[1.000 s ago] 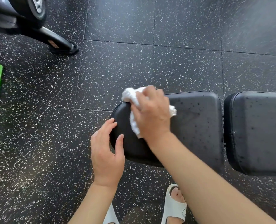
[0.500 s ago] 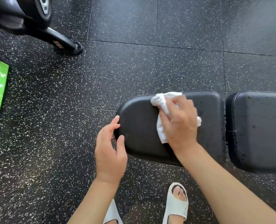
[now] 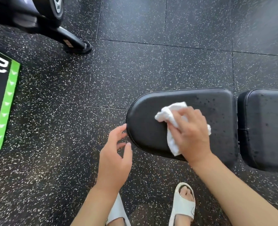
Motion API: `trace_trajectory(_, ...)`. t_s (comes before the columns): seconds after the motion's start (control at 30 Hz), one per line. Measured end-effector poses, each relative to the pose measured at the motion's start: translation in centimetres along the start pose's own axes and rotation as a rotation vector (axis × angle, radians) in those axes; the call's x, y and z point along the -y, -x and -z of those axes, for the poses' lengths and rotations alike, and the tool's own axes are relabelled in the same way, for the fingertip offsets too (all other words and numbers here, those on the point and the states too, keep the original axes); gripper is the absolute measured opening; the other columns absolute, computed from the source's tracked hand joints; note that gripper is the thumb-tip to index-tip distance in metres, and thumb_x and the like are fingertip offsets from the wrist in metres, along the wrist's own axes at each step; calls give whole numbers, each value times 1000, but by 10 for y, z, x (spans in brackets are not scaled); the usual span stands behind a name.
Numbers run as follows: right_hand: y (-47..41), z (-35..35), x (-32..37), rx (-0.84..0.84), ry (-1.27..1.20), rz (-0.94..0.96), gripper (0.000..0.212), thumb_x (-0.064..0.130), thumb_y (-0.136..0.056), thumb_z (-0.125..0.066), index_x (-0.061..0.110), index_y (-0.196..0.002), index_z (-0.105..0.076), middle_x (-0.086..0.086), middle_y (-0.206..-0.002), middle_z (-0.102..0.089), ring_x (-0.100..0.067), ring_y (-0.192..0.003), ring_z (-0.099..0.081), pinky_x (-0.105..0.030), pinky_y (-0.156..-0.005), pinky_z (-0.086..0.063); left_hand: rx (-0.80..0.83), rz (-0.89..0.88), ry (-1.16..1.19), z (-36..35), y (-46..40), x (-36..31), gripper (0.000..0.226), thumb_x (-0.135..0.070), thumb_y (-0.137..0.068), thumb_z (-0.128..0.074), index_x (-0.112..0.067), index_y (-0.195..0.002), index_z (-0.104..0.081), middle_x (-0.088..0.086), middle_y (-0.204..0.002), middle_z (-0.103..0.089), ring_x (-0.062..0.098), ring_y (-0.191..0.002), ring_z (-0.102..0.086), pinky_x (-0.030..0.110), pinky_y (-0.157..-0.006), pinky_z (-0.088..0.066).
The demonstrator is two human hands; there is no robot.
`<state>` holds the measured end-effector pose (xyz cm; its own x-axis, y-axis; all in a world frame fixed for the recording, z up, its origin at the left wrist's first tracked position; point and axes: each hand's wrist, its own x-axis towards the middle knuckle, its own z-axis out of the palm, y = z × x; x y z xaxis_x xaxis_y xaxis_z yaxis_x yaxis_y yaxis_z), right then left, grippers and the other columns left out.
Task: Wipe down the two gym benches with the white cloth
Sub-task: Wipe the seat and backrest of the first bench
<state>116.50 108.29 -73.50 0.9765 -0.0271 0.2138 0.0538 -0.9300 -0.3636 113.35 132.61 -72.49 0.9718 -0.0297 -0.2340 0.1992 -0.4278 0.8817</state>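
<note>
My right hand (image 3: 191, 134) presses the white cloth (image 3: 171, 116) mid-pad on the bench surface (image 3: 144, 124), fingers curled over it. Left hand (image 3: 114, 159) open, fingertips at the rounded edge; speckled floor (image 3: 118, 75) beyond.

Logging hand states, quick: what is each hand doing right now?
Left hand: open, fingers relaxed beside the rounded bench pad, holding nothing.
Right hand: grips the white cloth, pressing it on the pad.

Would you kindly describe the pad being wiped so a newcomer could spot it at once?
On the speckled black floor, two black pads sit side by side. The wiped pad is the left one, under the right hand pressing the white cloth. Unlike its squarer neighbour, its left end is rounded.
</note>
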Motion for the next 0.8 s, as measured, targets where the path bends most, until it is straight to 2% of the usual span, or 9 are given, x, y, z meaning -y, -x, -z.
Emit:
trace_trajectory(0.1,-33,-19,31,-13,-11,-63,28,22,-92,-69,11,-117,-75,-13,-108,-66,-37,-87,-57,-49,-71,-47,-3,16,14,-1,1,-3,59,3,-99,-58,-37,-142,-53,-25,-135,-61,5,-132,-59,18,-101,-50)
trace_trajectory(0.2,-42,-40,80,61,-43,55,34,27,-89,-73,10,-118,-74,-13,-110,-67,-35,-89,-58,-40,-70,-40,-35,9,-19,5,2,-5,58,4,-98,-57,-37,-139,-53,-29,-130,-62,2,-128,-60,12,-99,-47)
trace_trajectory(0.27,-26,-39,92,107,-71,129,38,24,-84,-80,8,-118,-73,-12,-109,-68,-33,-85,-58,-39,-68,-39,-64,3,-71,12,-1,-4,55,2,-98,-57,-34,-139,-54,-28,-129,-61,1,-127,-59,15,-100,-49)
trace_trajectory(0.37,20,-19,73,162,-108,220,42,20,-83,-80,9,-122,-73,-10,-111,-68,-32,-81,-56,-43,-66,-44,-64,-13,-164,19,-5,-7,52,0,-98,-56,-26,-143,-53,-18,-133,-60,4,-130,-56,26,-104,-50)
trace_trajectory(0.43,49,-2,42,177,-93,254,42,19,-87,-76,10,-127,-72,-8,-113,-68,-30,-80,-54,-45,-66,-44,-37,-48,-231,16,-8,-15,51,-2,-99,-57,-24,-144,-53,-16,-136,-57,5,-131,-53,27,-109,-46)
trace_trajectory(0.53,64,20,-9,132,-62,170,34,24,-96,-67,13,-127,-73,-5,-116,-67,-29,-83,-53,-48,-69,-44,31,-191,-316,2,-14,-30,53,3,-95,-61,-20,-143,-55,-13,-140,-56,6,-134,-50,21,-117,-36)
trace_trajectory(0.6,52,25,-28,89,-33,92,31,25,-95,-66,13,-122,-75,-7,-114,-67,-31,-84,-54,-46,-71,-43,60,-287,-395,-10,-21,-38,49,7,-92,-63,-11,-138,-60,-1,-142,-58,17,-137,-50,25,-121,-32)
trace_trajectory(0.7,7,13,-28,40,-25,29,25,21,-93,-70,15,-116,-76,-8,-112,-67,-34,-84,-54,-46,-72,-43,79,-338,-486,-27,-33,-48,44,7,-90,-64,-4,-132,-64,9,-142,-57,26,-139,-47,26,-125,-25)
trace_trajectory(0.8,-44,-5,-17,11,-25,-39,20,26,-96,-67,18,-112,-77,-8,-113,-66,-35,-92,-57,-49,-75,-46,88,-380,-525,-40,-50,-55,43,7,-89,-65,1,-132,-64,14,-143,-56,32,-139,-48,32,-126,-28)
